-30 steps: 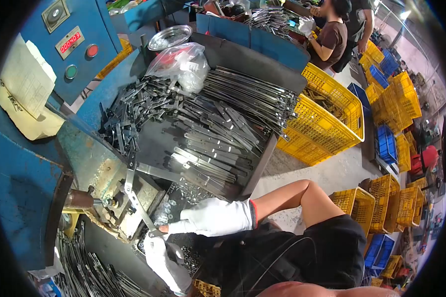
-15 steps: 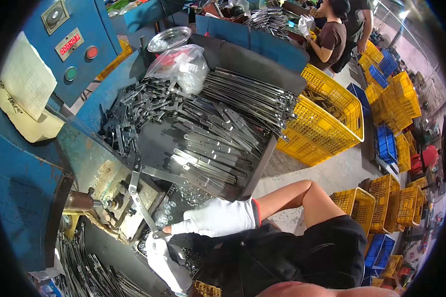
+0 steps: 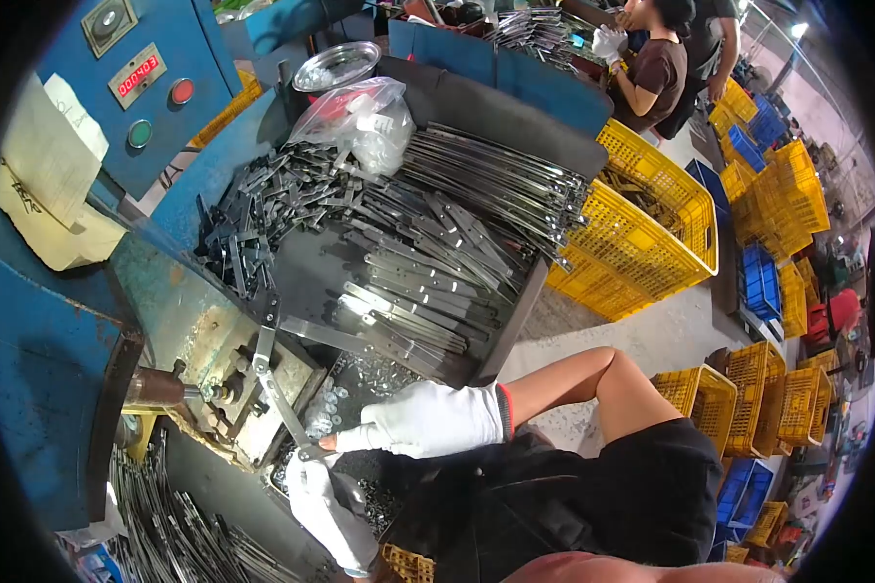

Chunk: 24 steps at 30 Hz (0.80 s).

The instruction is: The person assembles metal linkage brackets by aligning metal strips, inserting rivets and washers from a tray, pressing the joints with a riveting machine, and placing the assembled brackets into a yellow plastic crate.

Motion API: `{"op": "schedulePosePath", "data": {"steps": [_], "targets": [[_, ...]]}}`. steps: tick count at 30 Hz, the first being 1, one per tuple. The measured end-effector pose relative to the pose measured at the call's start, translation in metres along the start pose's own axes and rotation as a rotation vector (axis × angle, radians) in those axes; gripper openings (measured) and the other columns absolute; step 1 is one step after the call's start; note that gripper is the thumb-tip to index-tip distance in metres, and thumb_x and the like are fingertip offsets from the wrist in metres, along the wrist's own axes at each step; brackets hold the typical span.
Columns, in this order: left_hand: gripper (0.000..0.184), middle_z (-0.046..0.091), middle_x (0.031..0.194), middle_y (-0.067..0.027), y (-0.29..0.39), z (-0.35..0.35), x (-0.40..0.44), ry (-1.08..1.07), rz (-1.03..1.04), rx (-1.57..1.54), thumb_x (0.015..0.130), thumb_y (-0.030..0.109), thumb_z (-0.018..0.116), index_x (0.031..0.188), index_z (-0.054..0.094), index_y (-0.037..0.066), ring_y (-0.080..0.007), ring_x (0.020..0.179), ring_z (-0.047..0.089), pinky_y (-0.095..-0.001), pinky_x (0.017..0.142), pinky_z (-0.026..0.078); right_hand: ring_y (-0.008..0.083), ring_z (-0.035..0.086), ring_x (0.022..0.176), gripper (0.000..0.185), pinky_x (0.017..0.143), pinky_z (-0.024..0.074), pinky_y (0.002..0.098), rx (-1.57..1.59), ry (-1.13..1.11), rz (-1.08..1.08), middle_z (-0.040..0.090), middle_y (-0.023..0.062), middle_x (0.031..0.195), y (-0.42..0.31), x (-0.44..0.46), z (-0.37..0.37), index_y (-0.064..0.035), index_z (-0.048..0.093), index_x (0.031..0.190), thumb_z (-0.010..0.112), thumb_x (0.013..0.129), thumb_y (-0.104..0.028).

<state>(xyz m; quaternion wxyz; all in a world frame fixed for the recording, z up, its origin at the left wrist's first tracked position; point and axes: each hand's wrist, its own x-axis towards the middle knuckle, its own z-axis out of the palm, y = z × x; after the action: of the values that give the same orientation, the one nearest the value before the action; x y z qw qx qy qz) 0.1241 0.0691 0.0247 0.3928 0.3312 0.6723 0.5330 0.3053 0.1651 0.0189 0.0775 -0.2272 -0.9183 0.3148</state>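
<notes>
My left hand [image 3: 326,510], in a white glove, is closed around the near end of a jointed metal strip [image 3: 284,413]. The strip slants up across the press's work block [image 3: 248,428] to a joint, where another flat piece continues. My right hand [image 3: 423,420], gloved with a bare fingertip showing, is closed with its fingertips at that same near end. What the right fingers pinch, if anything, is too small to tell. Clear washers [image 3: 323,413] lie beside the strip, close to my right fingers. Another flat metal bar [image 3: 326,335] rests across the tray edge.
A dark tray [image 3: 306,272] bears piled metal strips [image 3: 418,291], short brackets [image 3: 253,209] and a plastic bag [image 3: 374,126]. The blue press [image 3: 44,360] stands at left. Long strips [image 3: 180,525] lie below it. A yellow crate [image 3: 632,257] and a co-worker [image 3: 651,78] are beyond.
The view has shifted slightly. My hands and the jointed strip keep nearly the same positions. The co-worker's gloved hands have moved a little.
</notes>
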Motion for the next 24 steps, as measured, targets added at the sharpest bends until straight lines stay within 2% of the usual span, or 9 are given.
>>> {"op": "schedulePosePath", "data": {"steps": [2,5,8,14,17,24], "targets": [[0.035,0.041,0.049,0.0031,0.004,0.002,0.000,-0.006,-0.022,0.001,0.102,0.037,0.055,0.108,0.061,0.003,-0.0044,0.038,0.035,-0.0220,0.039,0.021,0.0291,0.060,0.072,0.070,0.067,0.0528,0.0406,0.036,-0.021,0.017,0.051,0.0121,0.093,-0.002,-0.001,-0.004,-0.0311,0.025,0.160,0.046,0.096,-0.011],[0.033,0.041,0.048,0.0031,0.008,0.002,-0.001,-0.030,-0.033,0.015,0.102,0.036,0.054,0.107,0.061,0.004,-0.0045,0.038,0.035,-0.0219,0.038,0.022,0.0265,0.060,0.069,0.071,0.059,0.0547,0.0378,0.085,0.129,-0.078,0.052,0.0110,0.094,0.004,-0.002,0.003,-0.0283,0.028,0.158,0.050,0.093,-0.009],[0.032,0.041,0.049,0.0030,0.007,0.001,-0.002,-0.025,-0.052,0.011,0.102,0.035,0.054,0.106,0.061,0.004,-0.0045,0.039,0.035,-0.0215,0.039,0.022,0.0265,0.060,0.070,0.071,0.060,0.0545,0.0374,0.059,0.055,-0.023,0.052,0.0112,0.094,0.001,0.000,0.001,-0.0263,0.029,0.158,0.051,0.093,-0.008],[0.032,0.042,0.049,0.0030,0.012,0.007,-0.003,0.003,-0.060,-0.044,0.101,0.036,0.054,0.106,0.062,0.005,-0.0044,0.039,0.036,-0.0214,0.039,0.022,0.0259,0.058,0.069,0.071,0.058,0.0533,0.0373,0.022,0.087,-0.073,0.051,0.0107,0.092,0.005,-0.003,0.003,-0.0223,0.029,0.158,0.052,0.093,-0.008],[0.032,0.042,0.049,0.0030,0.014,0.006,-0.003,-0.021,-0.041,-0.028,0.102,0.036,0.053,0.106,0.063,0.005,-0.0043,0.039,0.036,-0.0219,0.039,0.021,0.0255,0.057,0.068,0.071,0.058,0.0528,0.0373,0.023,0.097,-0.083,0.050,0.0105,0.091,0.006,-0.004,0.005,-0.0223,0.029,0.158,0.053,0.093,-0.009],[0.035,0.042,0.049,0.0021,0.004,0.003,0.000,0.003,0.007,0.031,0.102,0.036,0.051,0.104,0.063,0.004,-0.0045,0.038,0.035,-0.0228,0.039,0.019,0.0259,0.060,0.072,0.072,0.060,0.0545,0.0363,0.092,0.083,-0.051,0.052,0.0094,0.095,0.005,-0.005,0.002,-0.0293,0.029,0.158,0.056,0.093,-0.010]]}}
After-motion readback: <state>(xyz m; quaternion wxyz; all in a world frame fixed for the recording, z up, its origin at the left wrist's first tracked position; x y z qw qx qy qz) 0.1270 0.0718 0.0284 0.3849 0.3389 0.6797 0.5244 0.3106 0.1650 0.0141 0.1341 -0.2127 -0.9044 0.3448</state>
